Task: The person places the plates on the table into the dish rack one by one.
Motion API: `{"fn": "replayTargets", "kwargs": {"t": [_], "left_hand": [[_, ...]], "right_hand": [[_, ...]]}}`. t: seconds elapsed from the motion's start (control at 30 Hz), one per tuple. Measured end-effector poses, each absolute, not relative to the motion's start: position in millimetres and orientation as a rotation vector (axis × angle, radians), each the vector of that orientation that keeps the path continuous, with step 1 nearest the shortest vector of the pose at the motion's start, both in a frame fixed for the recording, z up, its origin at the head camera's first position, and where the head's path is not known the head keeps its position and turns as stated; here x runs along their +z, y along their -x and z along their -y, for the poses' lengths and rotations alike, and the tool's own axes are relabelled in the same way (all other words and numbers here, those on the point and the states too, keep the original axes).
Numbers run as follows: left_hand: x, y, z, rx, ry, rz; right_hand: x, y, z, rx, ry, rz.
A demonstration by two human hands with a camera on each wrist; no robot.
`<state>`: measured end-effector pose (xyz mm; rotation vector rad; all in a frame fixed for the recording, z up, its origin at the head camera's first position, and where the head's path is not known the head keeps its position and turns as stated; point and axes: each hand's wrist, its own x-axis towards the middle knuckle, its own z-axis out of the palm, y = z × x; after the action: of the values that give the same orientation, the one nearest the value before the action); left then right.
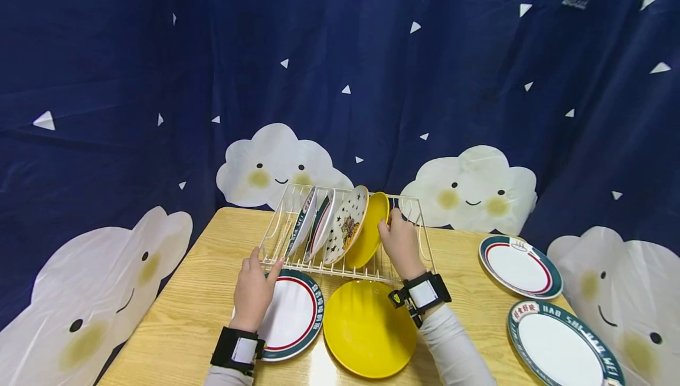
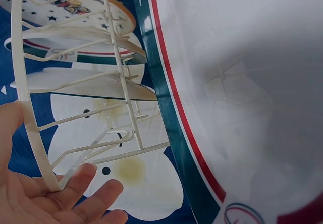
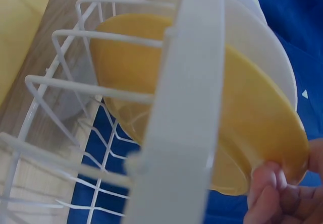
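My right hand (image 1: pixel 401 244) pinches the rim of a yellow plate (image 1: pixel 369 232) that stands on edge in a white wire dish rack (image 1: pixel 409 202). The right wrist view shows the fingertips (image 3: pixel 266 186) on that plate's edge. At the rack's near left corner, my left hand (image 1: pixel 253 294) holds the wire frame, thumb on one side and fingers on the other in the left wrist view. Left of the yellow plate stand a star-patterned plate (image 1: pixel 340 235) and two green-rimmed plates, one (image 1: pixel 320 226) beside the other (image 1: pixel 301 223), all tilted in the slots.
Before the rack lie a white plate (image 1: pixel 287 318) with a green and red rim, partly behind my left hand, and a flat yellow plate (image 1: pixel 370 333). At the right are a round green-rimmed plate (image 1: pixel 517 265) and an oval one (image 1: pixel 563 344). A blue curtain (image 1: pixel 319 49) hangs behind the table (image 1: pixel 180 303).
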<state>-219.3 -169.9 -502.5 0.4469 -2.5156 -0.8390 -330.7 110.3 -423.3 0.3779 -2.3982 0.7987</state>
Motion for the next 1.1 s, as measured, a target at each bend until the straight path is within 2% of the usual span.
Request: {"fn": "replayTargets", "kwargs": {"t": [0.43,1.1], "left_hand": [[-505,219,170,-0.846,-0.457,2.511],[-503,218,169,-0.847,-0.454,2.540]], "right_hand": [[-430,334,-99,0.793,-0.416,2.329],[-432,327,-117,0.923,-0.348,2.529]]}}
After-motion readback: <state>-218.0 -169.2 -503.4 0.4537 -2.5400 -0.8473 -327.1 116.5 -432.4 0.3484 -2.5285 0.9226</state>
